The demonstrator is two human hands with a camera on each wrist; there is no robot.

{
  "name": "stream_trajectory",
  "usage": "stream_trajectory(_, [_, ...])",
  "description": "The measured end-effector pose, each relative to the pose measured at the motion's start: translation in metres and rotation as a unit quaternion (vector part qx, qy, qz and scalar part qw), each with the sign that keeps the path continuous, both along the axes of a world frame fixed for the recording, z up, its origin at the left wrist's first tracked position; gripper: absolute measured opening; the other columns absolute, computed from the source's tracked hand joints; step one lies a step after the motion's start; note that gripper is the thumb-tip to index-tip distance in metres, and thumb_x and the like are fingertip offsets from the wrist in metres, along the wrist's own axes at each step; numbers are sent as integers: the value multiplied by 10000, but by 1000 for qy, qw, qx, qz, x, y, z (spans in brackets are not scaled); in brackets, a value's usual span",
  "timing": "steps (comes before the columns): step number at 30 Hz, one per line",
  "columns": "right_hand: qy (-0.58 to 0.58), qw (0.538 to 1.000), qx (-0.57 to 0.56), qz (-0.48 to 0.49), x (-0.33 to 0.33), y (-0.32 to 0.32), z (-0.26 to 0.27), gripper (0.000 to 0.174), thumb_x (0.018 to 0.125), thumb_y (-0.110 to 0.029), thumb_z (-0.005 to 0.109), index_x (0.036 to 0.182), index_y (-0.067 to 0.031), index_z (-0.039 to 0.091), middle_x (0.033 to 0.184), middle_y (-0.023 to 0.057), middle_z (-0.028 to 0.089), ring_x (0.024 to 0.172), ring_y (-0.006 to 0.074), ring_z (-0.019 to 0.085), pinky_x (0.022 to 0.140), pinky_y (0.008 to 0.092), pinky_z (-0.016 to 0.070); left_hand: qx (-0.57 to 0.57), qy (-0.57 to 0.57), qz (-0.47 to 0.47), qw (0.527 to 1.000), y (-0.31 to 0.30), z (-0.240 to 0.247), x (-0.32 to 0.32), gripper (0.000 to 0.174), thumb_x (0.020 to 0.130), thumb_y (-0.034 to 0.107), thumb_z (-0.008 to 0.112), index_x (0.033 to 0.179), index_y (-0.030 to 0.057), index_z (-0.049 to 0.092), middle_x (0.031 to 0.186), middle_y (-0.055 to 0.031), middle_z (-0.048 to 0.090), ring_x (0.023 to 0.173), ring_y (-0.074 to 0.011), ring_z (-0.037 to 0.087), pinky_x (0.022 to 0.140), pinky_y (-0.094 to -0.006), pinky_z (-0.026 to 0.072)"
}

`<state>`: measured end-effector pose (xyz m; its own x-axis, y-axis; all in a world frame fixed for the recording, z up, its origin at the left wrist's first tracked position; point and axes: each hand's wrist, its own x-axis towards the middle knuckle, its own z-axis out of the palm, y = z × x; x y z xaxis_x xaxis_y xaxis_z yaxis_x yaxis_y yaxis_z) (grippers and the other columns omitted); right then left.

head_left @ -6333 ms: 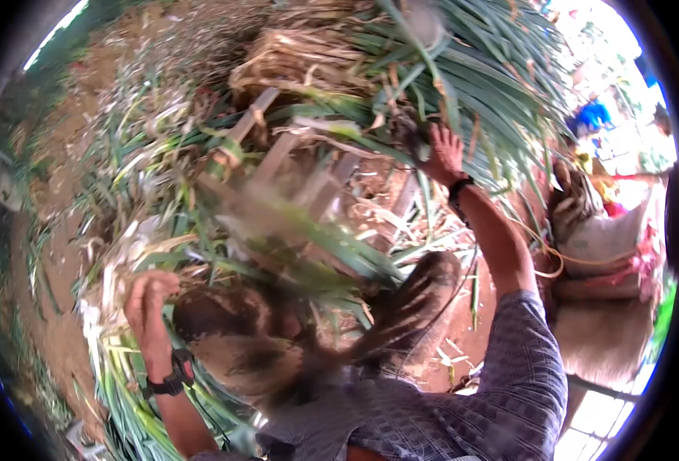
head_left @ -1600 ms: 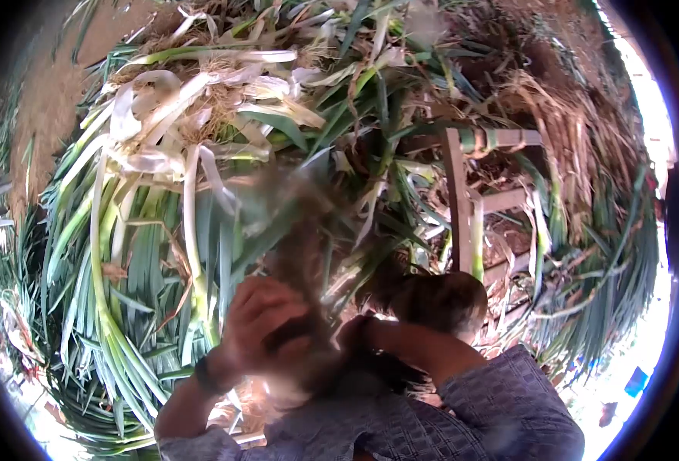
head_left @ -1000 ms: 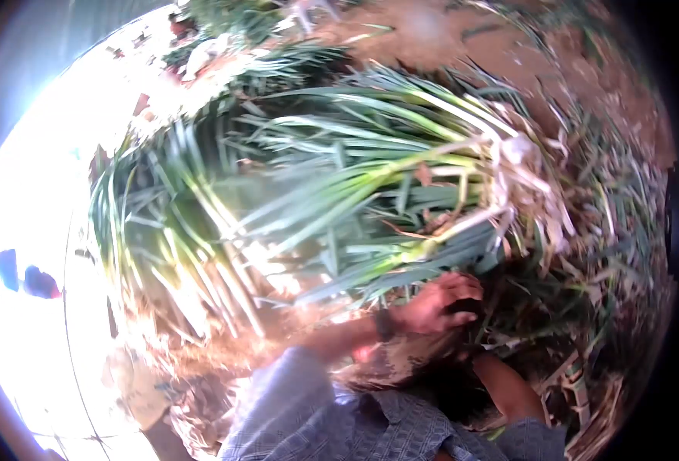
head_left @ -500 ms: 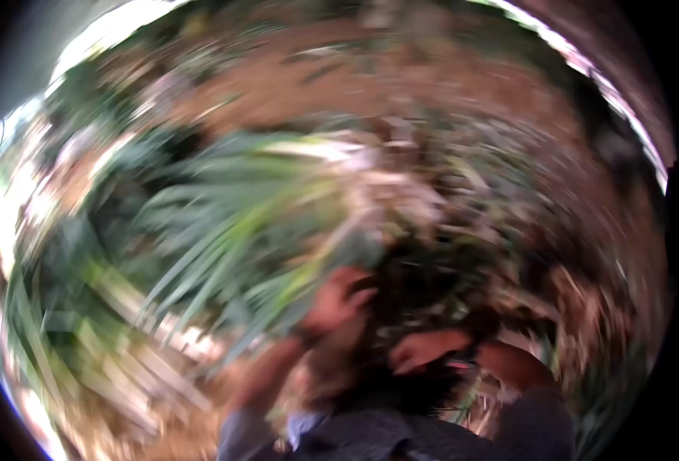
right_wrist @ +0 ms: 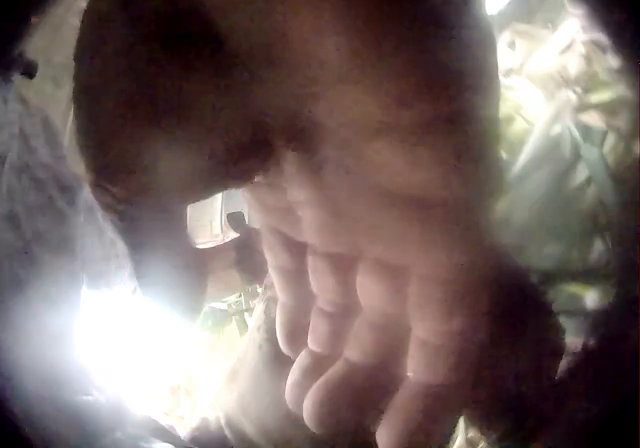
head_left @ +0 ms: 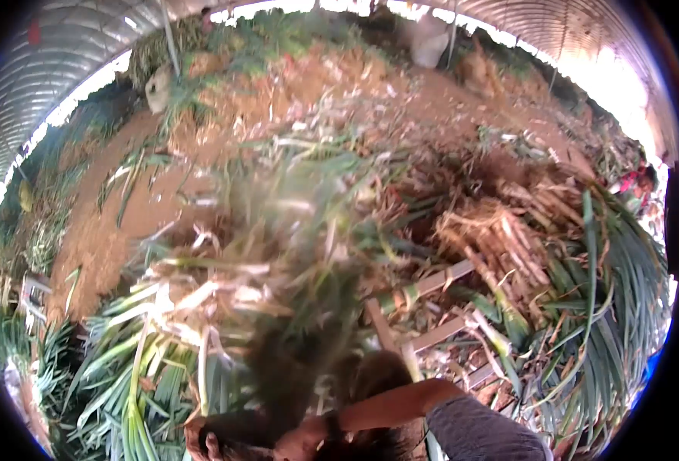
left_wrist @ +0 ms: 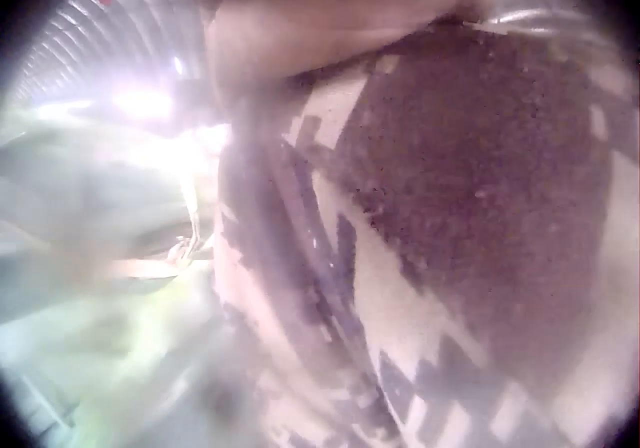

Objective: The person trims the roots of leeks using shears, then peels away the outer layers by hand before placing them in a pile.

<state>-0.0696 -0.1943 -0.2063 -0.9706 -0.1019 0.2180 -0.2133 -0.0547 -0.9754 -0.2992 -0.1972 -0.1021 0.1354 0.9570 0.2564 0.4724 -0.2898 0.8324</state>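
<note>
Up over the head, a bundle of leeks (head_left: 301, 253), smeared by blur, green tops and pale stems fanned above a dark trailing base. Both hands low at the bottom edge of the head view: left hand (head_left: 205, 442) beside the dark base, right hand (head_left: 297, 446) under it, forearm slanting in from the checked sleeve (head_left: 478, 430). On the right wrist view, fingers (right_wrist: 340, 368) lying side by side and loosely bent, nothing plainly pinched between them. On the left wrist view, only checked cloth (left_wrist: 450, 268) close to the lens, so no telling how the left fingers lie. Judging by this: lifting done, bundle off the ground and not yet set down anywhere. Plenty left around it, too: a pile of leeks (head_left: 140, 369) on the earth floor (head_left: 101, 230) at the left, more green tops (head_left: 624, 307) curving along the right, a heap of dry roots and trimmings (head_left: 501, 238) between. Just beside the head, a wooden frame (head_left: 424, 307), littered with scraps. Overhead, a corrugated roof (head_left: 55, 46), daylight at its edges.
</note>
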Motion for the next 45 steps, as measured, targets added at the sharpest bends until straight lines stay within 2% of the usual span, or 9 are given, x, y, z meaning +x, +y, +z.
stream_trajectory(6, [-39,995,95,-15,24,30,43,393,889,-358,733,969,-2,587,777,81,590,733,179,561,669,383,461,-63,38,96,993,2,-23,-13,306,915,111,662,1202,12,627,1341,-137,546,1213,-280,539,1069,-395,417])
stream_trajectory(8, [-195,970,143,-6,22,43,58,475,912,-373,736,1208,-17,634,962,81,709,872,147,650,801,319,532,-50,114,103,987,7,-19,-13,330,938,210,636,1222,43,633,1238,-155,603,1195,-327,548,1055,-426,423])
stream_trajectory(14, [-235,956,56,-164,-2,67,37,344,869,-221,776,1101,8,666,993,129,734,933,181,691,838,332,550,-80,56,110,989,0,-6,-17,420,954,356,641,1256,66,615,1268,-187,597,1225,-340,557,1065,-441,434])
stream_trajectory(18, [-259,936,33,-236,-19,79,10,261,882,-147,774,1100,-35,684,911,-21,666,810,95,595,727,281,506,-22,65,105,992,-4,-25,-23,429,963,374,619,1267,73,598,1282,-182,590,1258,-360,534,1087,-448,421])
stream_trajectory(27, [-316,916,14,-246,-31,101,-35,496,815,-125,748,1275,10,620,1161,95,689,1033,213,650,911,347,526,-6,-13,202,979,-64,-28,-62,470,1007,361,565,1351,41,532,1345,-209,558,1285,-370,513,1089,-433,421])
stream_trajectory(33, [-432,858,-38,-274,-18,103,-43,514,873,-183,715,1313,35,561,1065,181,682,887,310,701,698,413,608,-187,-149,410,880,-163,-56,-123,370,994,306,619,1264,56,653,1158,-134,718,953,-251,712,828,-375,582])
stream_trajectory(36, [-460,850,-37,-252,-19,94,-36,536,877,-199,723,1307,63,539,1058,192,678,870,299,704,721,405,609,-38,-48,560,826,-230,-123,-190,197,942,24,612,1125,53,677,967,-66,727,800,-184,689,694,-301,555])
stream_trajectory(40, [-486,847,7,-217,-10,88,-55,492,875,-176,732,1272,59,561,1042,183,681,889,297,705,711,394,613,-137,52,715,683,-271,-103,-243,336,896,276,705,1119,35,632,910,-149,696,819,-289,674,724,-387,545])
stream_trajectory(45, [-537,824,45,-173,-4,104,-101,562,837,-162,765,1303,67,548,1078,182,679,888,288,702,699,377,600,-284,74,634,716,-268,-127,-274,463,851,442,683,1065,34,632,953,-255,698,901,-434,667,804,-495,537])
